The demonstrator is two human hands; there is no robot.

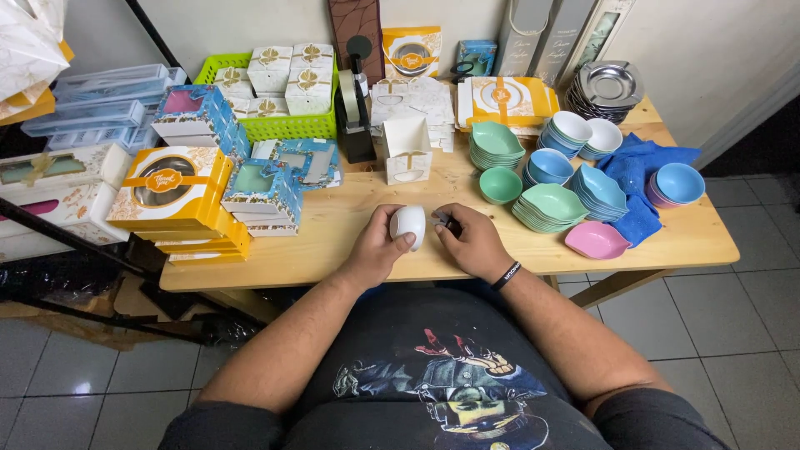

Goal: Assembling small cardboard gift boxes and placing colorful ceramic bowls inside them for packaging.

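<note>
My left hand (pixel 379 246) grips a small white bowl (pixel 408 223), tilted on its side just above the wooden table (pixel 333 242). My right hand (pixel 468 240) sits right beside it with fingers curled, pinching something small and dark that I cannot make out. Both hands rest near the table's front edge, in the middle. An open white gift box (pixel 407 150) stands upright a little behind them.
Stacks of green (pixel 497 143), blue (pixel 552 165) and pink (pixel 595 240) bowls fill the right side, on and around a blue cloth (pixel 637 162). Orange and blue gift boxes (pixel 171 190) pile at left, a green basket (pixel 275 125) of white boxes and a tape dispenser (pixel 356 108) behind.
</note>
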